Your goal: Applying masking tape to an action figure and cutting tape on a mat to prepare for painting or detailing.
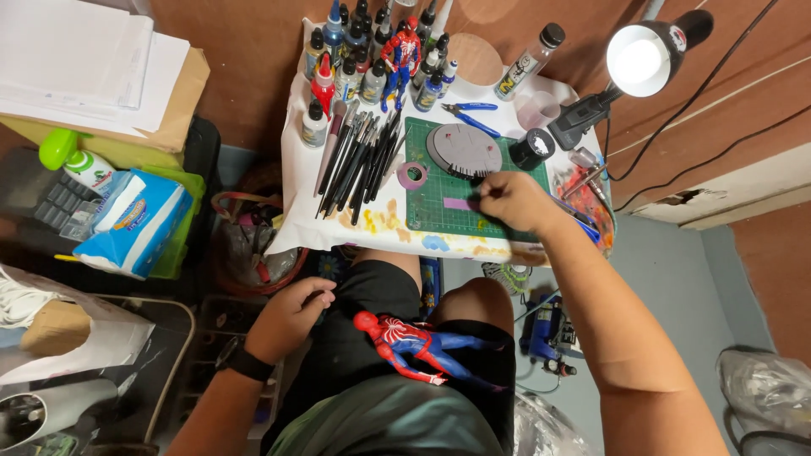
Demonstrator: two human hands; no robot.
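While two red-and-blue figures (422, 346) show, right hand (515, 198) pinches perhaps purple tape (458, 203)

Right hand (513, 199) pinches purple tape strip (459, 203) on green cutting mat (439, 196); left hand (290, 314) rests on lap beside red-blue figure (414, 346).

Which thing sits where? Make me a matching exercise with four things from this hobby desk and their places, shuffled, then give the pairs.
Things:
1. lying figure
2. standing figure
3. grey round base
4. right hand

Places:
A. among the paint bottles at the back of the table
B. on the green cutting mat, near its far edge
C. across the person's lap
D. at a purple strip on the mat

Pairs: 1-C, 2-A, 3-B, 4-D
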